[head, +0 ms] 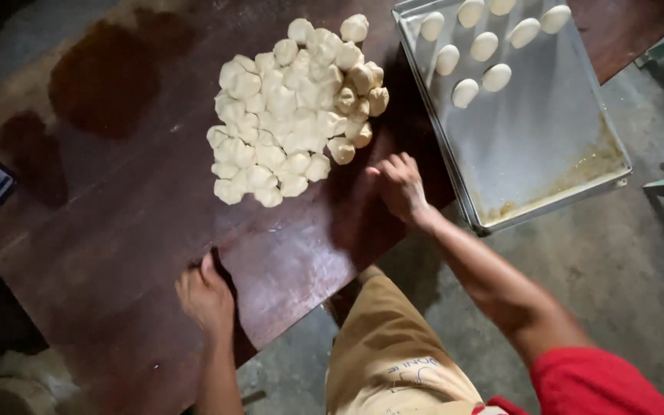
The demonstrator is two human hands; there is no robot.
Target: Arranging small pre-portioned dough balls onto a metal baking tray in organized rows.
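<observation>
Dough pieces (290,115) sit heaped mid-table beside the metal tray (547,146), and with my right hand (400,188) cupped, fingers curled over something I cannot see, and my left hand (205,296) pressed flat, I judge the tacky lumps may fuse.

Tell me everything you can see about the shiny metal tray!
The metal tray is a shallow rectangular baking sheet with a raised rim, silvery and dull-shiny. It lies flat on the dark wooden table, its near corner seeming to stick out over the table's edge. Nine smooth, oval dough balls sit in rows at its far end. The rest is bare, with yellowish greasy residue gathered along the near edge. The right hand rests on the table beside it, not clearly touching.
</observation>
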